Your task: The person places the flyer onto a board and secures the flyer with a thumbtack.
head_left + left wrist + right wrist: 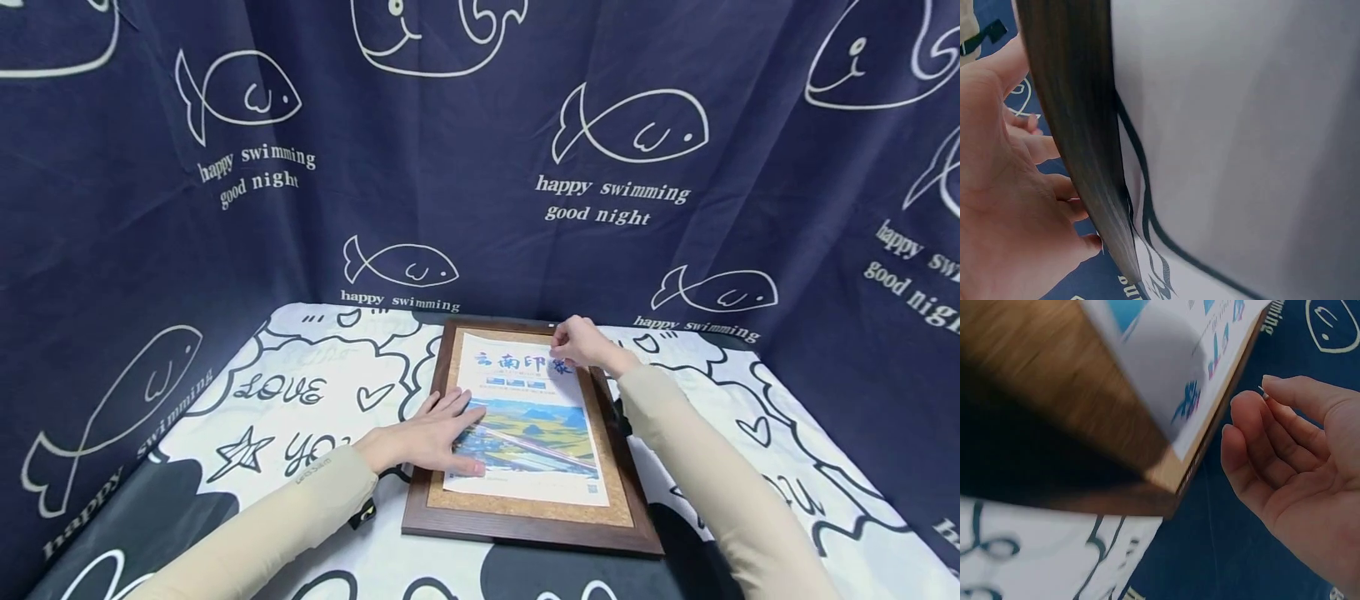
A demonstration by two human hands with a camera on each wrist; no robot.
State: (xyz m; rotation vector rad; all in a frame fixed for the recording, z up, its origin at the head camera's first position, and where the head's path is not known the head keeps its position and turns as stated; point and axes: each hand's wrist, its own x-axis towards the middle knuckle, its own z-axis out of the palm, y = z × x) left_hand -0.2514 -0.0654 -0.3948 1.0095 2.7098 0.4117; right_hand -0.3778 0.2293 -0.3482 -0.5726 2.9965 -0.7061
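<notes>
A cork board [525,502] in a dark brown wooden frame [532,533] lies on the table, with a printed poster [525,492] of a landscape and blue characters on it. My left hand [435,437] rests with spread fingers on the poster's left edge and the board. In the left wrist view, the left hand [1016,181] shows behind the frame's side [1075,125]. My right hand [585,343] is at the poster's top right corner. Thumb and index finger of the right hand [1291,444] pinch a small pushpin [1263,392], its thin metal tip showing beyond the fingertips.
A white and black patterned cloth [300,417] with doodles and words covers the table under the board. Dark blue curtains [480,183] with white fish drawings hang behind it and at both sides. A dark strap piece [363,513] shows by the left sleeve.
</notes>
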